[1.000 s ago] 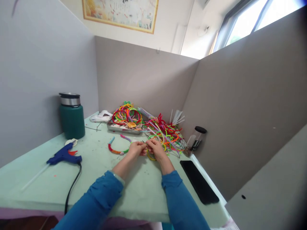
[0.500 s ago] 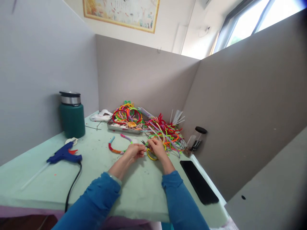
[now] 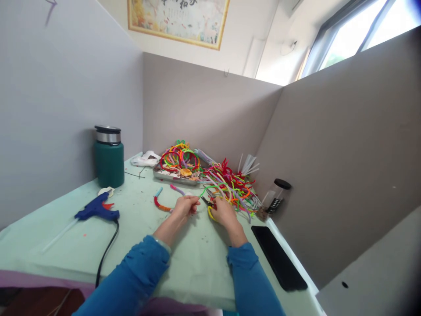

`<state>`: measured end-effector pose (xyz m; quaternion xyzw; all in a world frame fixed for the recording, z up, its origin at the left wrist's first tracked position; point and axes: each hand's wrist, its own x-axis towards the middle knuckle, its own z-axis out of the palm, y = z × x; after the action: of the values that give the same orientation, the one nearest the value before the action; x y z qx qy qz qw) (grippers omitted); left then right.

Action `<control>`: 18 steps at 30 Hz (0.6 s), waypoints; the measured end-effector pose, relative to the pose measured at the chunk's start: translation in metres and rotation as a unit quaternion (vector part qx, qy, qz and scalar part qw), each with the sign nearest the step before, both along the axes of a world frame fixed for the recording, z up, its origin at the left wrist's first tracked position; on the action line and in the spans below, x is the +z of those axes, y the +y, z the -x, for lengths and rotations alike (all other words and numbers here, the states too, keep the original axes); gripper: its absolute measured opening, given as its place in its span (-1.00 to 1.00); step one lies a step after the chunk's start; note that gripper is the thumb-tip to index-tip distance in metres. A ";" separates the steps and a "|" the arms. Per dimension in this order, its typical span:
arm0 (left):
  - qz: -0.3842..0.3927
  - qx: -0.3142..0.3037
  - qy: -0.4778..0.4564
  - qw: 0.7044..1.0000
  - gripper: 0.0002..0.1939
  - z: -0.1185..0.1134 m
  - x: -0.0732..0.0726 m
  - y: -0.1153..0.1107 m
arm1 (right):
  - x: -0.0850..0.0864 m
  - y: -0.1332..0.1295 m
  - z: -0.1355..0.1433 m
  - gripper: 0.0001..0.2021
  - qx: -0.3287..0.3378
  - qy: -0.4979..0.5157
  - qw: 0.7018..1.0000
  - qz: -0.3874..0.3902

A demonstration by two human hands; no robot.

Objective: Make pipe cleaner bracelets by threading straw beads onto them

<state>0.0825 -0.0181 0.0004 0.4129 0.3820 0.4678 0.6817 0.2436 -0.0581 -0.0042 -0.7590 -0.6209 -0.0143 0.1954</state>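
Note:
My left hand [image 3: 187,208] is closed in a pinch on the end of a green pipe cleaner [image 3: 204,188], which arcs up to the right. Yellow-handled pliers [image 3: 211,213] lie under my right hand [image 3: 224,211], whose fingers are wrapped round the handles; the dark jaws point up and left toward my left hand. A curved band wrapped in red, orange and blue [image 3: 159,203] rests on the table just left of my left hand, its purple and pink end showing behind the hand.
A metal tray [image 3: 174,178] of colourful rings stands at the back, beside a heap of pipe cleaners [image 3: 230,175]. At left are a green bottle [image 3: 109,162] and a blue glue gun [image 3: 98,208] with its cable. A black phone-like slab [image 3: 278,259] and a clear jar [image 3: 275,195] are at right.
My right hand has moved off the pinch near my left hand and closed round the pliers. The pliers' jaws are now raised near my left fingers. The view has shifted slightly.

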 end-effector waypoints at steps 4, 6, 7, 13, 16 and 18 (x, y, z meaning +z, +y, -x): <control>-0.023 0.025 -0.003 0.999 -0.83 0.000 -0.001 0.002 | 0.000 0.002 -0.020 -0.78 0.040 0.193 0.978 -0.063; -0.026 0.032 0.002 0.999 -0.83 0.000 -0.001 0.003 | -0.003 0.003 -0.027 -0.75 0.035 0.258 0.963 -0.068; -0.028 0.033 0.005 0.999 -0.82 0.000 -0.001 0.003 | -0.004 0.003 -0.029 -0.76 0.031 0.271 0.960 -0.061; -0.047 0.045 0.017 0.998 -0.77 -0.001 -0.004 0.007 | 0.001 -0.007 -0.032 -0.75 0.090 0.325 0.940 0.042; -0.052 0.053 0.018 0.997 -0.76 -0.001 -0.008 0.010 | 0.008 -0.014 -0.031 -0.58 0.147 0.324 0.932 0.068; -0.055 0.054 0.017 0.997 -0.77 -0.001 -0.008 0.011 | 0.012 -0.018 -0.030 -0.46 0.152 0.295 0.939 0.091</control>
<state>0.0837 -0.0070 -0.0080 0.4363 0.3887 0.5172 0.6253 0.2739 -0.0756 0.0077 -0.6400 -0.6425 0.2965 0.2995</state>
